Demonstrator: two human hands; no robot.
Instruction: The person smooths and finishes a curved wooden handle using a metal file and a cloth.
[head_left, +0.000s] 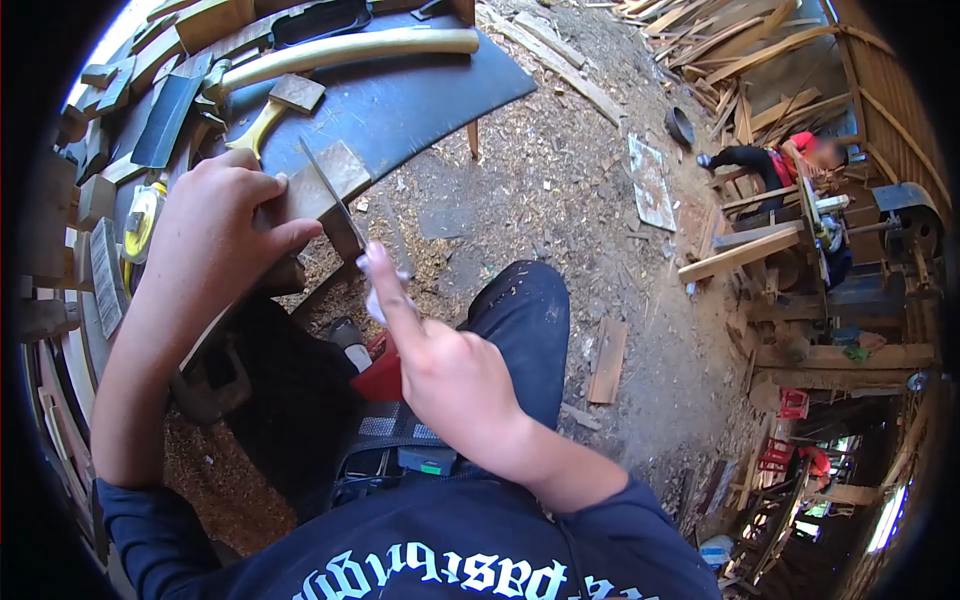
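My left hand (225, 210) is closed on a wooden block (343, 172) at the edge of the dark blue tabletop (430, 95), thumb and fingers pressing on it. A thin, straight saw blade (326, 184) lies across the block, just beyond my left thumb. My right hand (450, 375) grips the saw's near end, which has a whitish wrap (376, 292); the index finger stretches along it. My palm hides most of the handle. A yellow-handled brush (262, 122) lies on the tabletop close to the block.
A hammer (345, 54) with a long wooden handle lies farther back. Wood pieces and a yellow tape measure (143, 222) are at the left. Shavings cover the floor. A person in red (795, 150) is at the far right among timber and machinery (900, 225).
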